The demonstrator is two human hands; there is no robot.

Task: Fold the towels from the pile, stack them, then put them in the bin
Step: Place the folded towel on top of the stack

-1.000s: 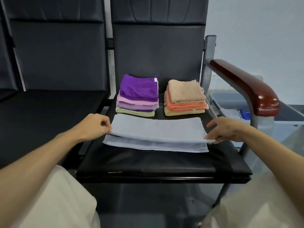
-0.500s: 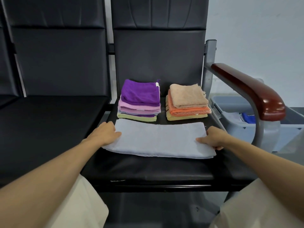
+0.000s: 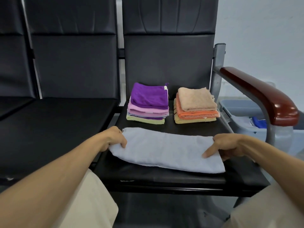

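Observation:
A pale blue towel (image 3: 166,148), folded into a long strip, lies across the front of the black chair seat (image 3: 164,178). My left hand (image 3: 113,139) grips its left end, fingers curled over the edge. My right hand (image 3: 227,146) holds its right end, index finger pressing on top. Behind the strip stand two folded stacks: a purple-topped stack (image 3: 148,103) at left and a beige-and-orange stack (image 3: 196,106) at right. A grey bin (image 3: 238,107) sits on the floor right of the chair, with blue cloth inside.
A red-brown wooden armrest (image 3: 263,94) on a grey metal post runs between the seat and the bin. A second black seat (image 3: 54,122) is to the left. My knees in beige trousers are at the bottom corners.
The upper half of the towel has been laid flat onto the lower half. Both hands then moved from the far edge onto the strip's two ends and took hold of them.

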